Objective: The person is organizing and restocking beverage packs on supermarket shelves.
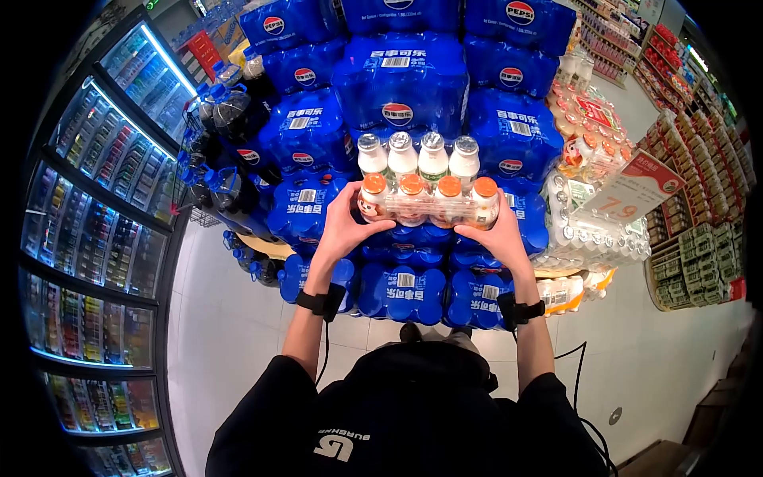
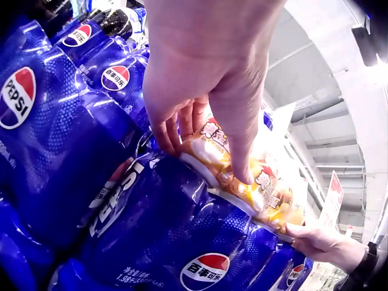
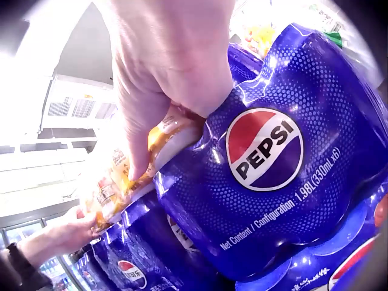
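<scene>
Both hands hold a shrink-wrapped pack of small orange-capped drink bottles (image 1: 429, 208) by its two ends, over blue Pepsi packs. My left hand (image 1: 347, 228) grips the left end, thumb along the near side. At the right end my right hand (image 1: 504, 230) does the same. In the left wrist view, the pack's orange-and-white underside (image 2: 233, 176) shows close above a blue Pepsi multipack (image 2: 182, 224), with the left thumb laid across it. The right thumb presses the pack's near side in the right wrist view. Several white bottles with pale caps (image 1: 417, 157) stand just behind the pack.
Stacked Pepsi packs (image 1: 401, 79) rise in front. Large dark cola bottles (image 1: 226, 191) stand left. More orange-capped packs (image 1: 588, 131) and a price sign (image 1: 632, 187) are right. Glass-door fridges (image 1: 103, 238) line the far left; shelves (image 1: 695, 183) stand far right. A black cable (image 1: 584, 389) hangs near the right arm.
</scene>
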Motion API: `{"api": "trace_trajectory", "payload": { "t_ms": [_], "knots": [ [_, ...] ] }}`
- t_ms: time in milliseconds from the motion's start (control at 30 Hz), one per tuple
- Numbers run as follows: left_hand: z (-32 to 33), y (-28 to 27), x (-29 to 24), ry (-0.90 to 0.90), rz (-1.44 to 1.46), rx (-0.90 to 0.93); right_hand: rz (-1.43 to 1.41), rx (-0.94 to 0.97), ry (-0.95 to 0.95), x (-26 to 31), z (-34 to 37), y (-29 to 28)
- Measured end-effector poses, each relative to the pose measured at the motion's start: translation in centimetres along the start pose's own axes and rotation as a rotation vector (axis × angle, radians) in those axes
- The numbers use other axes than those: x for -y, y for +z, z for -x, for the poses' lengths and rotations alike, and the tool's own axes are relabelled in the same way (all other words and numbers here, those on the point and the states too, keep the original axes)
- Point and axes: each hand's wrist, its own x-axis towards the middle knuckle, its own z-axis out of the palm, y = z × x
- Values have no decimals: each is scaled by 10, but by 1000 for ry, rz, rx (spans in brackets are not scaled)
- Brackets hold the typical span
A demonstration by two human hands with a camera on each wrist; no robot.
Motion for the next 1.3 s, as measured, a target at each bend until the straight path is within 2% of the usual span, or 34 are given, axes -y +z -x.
{"api": "trace_trajectory", "payload": {
  "t_ms": [67,100,333,467,500,633,733,800,867,933,1100,1167,1300],
  "knots": [
    [2,0,3,-12,-47,13,2,-13,-21,-3,1,1],
    [3,0,1,62,-132,11,33,-18,-12,-2,1,0],
    [11,16,13,34,-129,-72,129,-59,-12,4,5,3],
    [15,30,21,35,-57,-140,148,-107,-39,-1,9,8],
    [18,30,13,40,44,-128,149,-126,-50,-1,11,9],
    [32,29,5,61,139,-180,78,-186,-118,4,26,17],
    [46,18,-9,36,249,-175,91,-238,-274,9,44,21],
    [52,9,-11,171,125,-218,100,-271,-433,16,53,20],
    [57,-6,-38,283,-9,-161,183,-268,-519,25,63,17],
    [66,-11,-44,302,-49,-142,211,-259,-581,25,73,15],
    [91,-11,-50,292,-136,-140,203,-201,-585,27,97,12],
    [97,-9,-50,256,-86,-115,184,-167,-583,25,99,11],
    [106,-9,-50,164,-27,-95,203,-91,-473,28,105,12]
  ]
}}
